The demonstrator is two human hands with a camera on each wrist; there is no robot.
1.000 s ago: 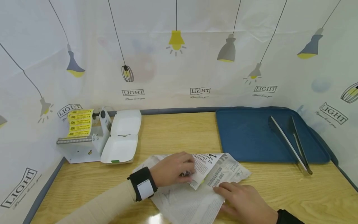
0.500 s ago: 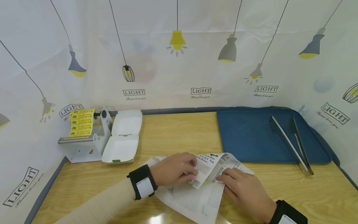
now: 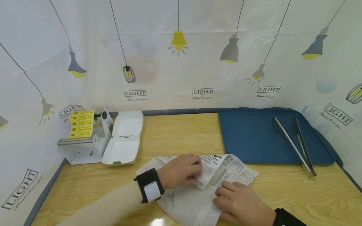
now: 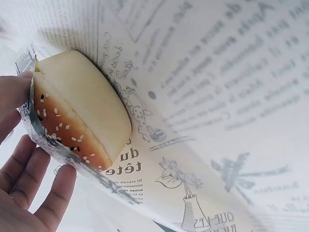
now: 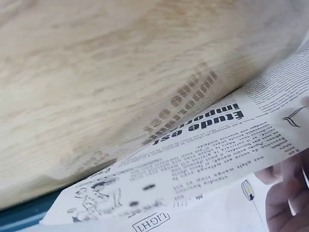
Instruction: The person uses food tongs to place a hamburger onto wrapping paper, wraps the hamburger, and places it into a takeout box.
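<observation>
At the far left of the wooden tabletop, a label dispenser carries a roll of yellow labels. Just beside it, a white clamshell box lies open, its lid toward the back. Nearer the middle, the person's left hand has its fingers curled on a fold of newspaper-print wrapping paper, holding it. Inside that fold, next to this hand, sits a sesame bun, its browned crust dotted with white and black seeds. To the right, the right hand pinches the paper's edge, its fingers bent. Farther right and back, a pair of metal tongs lies spread on a blue tray, its joined end jutting past the front rim.
</observation>
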